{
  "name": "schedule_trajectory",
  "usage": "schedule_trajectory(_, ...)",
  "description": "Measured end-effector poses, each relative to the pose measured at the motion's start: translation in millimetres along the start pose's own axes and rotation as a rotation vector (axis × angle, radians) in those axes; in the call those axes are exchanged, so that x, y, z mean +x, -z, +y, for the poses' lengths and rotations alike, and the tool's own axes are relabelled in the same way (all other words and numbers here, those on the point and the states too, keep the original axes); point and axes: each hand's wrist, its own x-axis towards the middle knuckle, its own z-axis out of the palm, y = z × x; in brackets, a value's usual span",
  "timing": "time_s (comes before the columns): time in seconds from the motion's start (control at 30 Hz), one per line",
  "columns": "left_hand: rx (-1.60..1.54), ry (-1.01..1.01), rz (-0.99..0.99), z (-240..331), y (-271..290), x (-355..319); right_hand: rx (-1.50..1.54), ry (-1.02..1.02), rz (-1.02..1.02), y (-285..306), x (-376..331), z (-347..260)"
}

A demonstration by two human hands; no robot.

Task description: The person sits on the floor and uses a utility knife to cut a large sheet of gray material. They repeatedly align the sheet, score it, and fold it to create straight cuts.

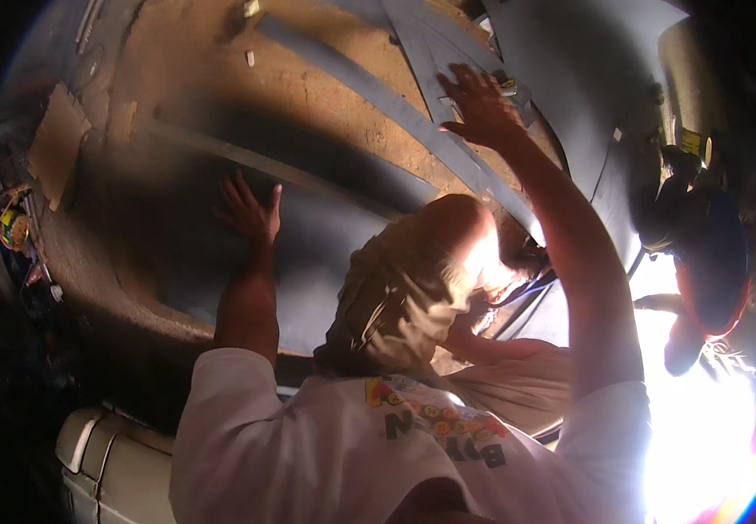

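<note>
My left hand (251,210) is open, fingers spread and palm down over a dark grey sheet (308,249) on the ground. Whether it touches the sheet I cannot tell. My right hand (485,109) is also empty, its fingers stretched out above long flat grey strips (417,61) at the upper middle. A small yellow and dark object (509,86) lies just beside that hand. Across the dark sheet runs a narrow, straight lighter strip (273,162). Another long grey strip (352,79) slants over the brown ground between my hands. My bent knee (456,218) is between my arms.
A large grey sheet (587,70) spreads at the upper right. Another person (710,253) is at the right, near very bright light. Torn cardboard (59,144) and a yellow and dark round object (13,229) lie at left. A pale bulky object (124,467) is at lower left.
</note>
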Motion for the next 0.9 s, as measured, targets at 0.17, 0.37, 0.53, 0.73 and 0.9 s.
schedule_trajectory(0.17, -0.084, -0.026, 0.039, -5, -9, 0, 0.175, 0.204, 0.030, -62, 51, -70)
schedule_trajectory(0.37, -0.269, -0.071, 0.033, -1, -4, 8, -0.038, 0.126, 0.022, -94, 55, -91)
schedule_trajectory(0.53, -0.163, -0.016, -0.001, -2, -5, 11, 0.084, 0.185, 0.174, -106, 61, -94)
schedule_trajectory(0.73, -0.159, -0.004, -0.046, 5, 8, 17, 0.103, 0.175, 0.129, -97, 59, -92)
schedule_trajectory(0.9, -0.156, -0.009, -0.007, 5, 4, 16, 0.117, 0.189, 0.088, -98, 64, -88)
